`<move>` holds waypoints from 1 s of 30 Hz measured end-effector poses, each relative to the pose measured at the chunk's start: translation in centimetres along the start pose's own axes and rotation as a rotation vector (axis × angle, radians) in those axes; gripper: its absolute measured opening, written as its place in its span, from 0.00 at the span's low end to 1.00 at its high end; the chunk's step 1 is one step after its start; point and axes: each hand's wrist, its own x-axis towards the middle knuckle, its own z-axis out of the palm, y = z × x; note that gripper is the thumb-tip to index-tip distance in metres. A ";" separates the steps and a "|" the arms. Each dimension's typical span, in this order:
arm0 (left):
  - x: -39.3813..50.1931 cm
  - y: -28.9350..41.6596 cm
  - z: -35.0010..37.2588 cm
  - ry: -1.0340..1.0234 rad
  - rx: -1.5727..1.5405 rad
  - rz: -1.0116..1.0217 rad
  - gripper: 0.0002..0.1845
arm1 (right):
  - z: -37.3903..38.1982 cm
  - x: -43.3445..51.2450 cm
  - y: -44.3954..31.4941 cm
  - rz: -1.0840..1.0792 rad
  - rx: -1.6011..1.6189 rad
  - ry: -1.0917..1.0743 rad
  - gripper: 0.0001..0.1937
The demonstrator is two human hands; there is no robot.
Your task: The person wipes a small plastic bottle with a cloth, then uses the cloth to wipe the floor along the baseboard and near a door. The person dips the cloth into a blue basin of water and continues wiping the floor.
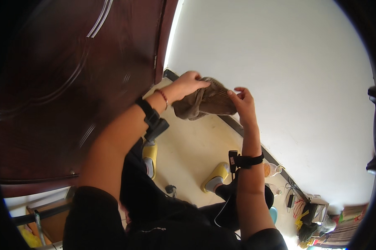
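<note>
A brown, crumpled piece of cloth [206, 100] hangs stretched between both hands, above the floor and in front of the pale wall. My left hand [192, 84] pinches its upper left edge, with the fingers partly hidden behind the folds. At the cloth's right edge, my right hand [242, 100] grips it between thumb and fingers. What kind of garment or cloth it is, I cannot tell. Both forearms wear black straps with small devices, the left one [153, 120] and the right one [245, 160].
A dark red door [66, 93] stands at the left and a white wall [269, 62] at the right. Yellow slippers [217, 176] are on my feet. Plastic bottles [270, 169], a black power adapter [290, 201], cables and bags lie along the wall at lower right.
</note>
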 end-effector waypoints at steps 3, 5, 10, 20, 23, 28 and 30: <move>2.1 3.0 -1.6 -0.260 -0.038 0.047 0.22 | 0.9 1.9 -1.5 -0.091 -0.137 -0.110 0.29; 3.4 4.3 -2.4 -0.317 0.126 0.089 0.23 | 1.8 3.5 -1.9 -0.044 -0.006 -0.297 0.26; 6.7 0.2 -4.6 -0.313 0.581 0.320 0.26 | 5.2 6.7 0.9 -0.120 0.188 -0.066 0.13; 6.4 -21.0 -5.1 0.115 0.775 0.224 0.19 | 10.8 10.6 15.1 -0.340 -0.233 -0.148 0.21; 5.4 -25.3 -6.0 0.298 0.791 0.355 0.18 | 13.1 10.3 19.2 -0.504 -0.270 -0.230 0.25; -0.6 -33.0 -6.9 0.122 0.963 0.265 0.15 | 18.2 3.9 25.9 -0.439 -0.378 -0.531 0.23; -3.1 -35.8 -6.3 -0.040 1.011 0.138 0.14 | 19.7 1.5 27.5 -0.419 -0.426 -0.673 0.23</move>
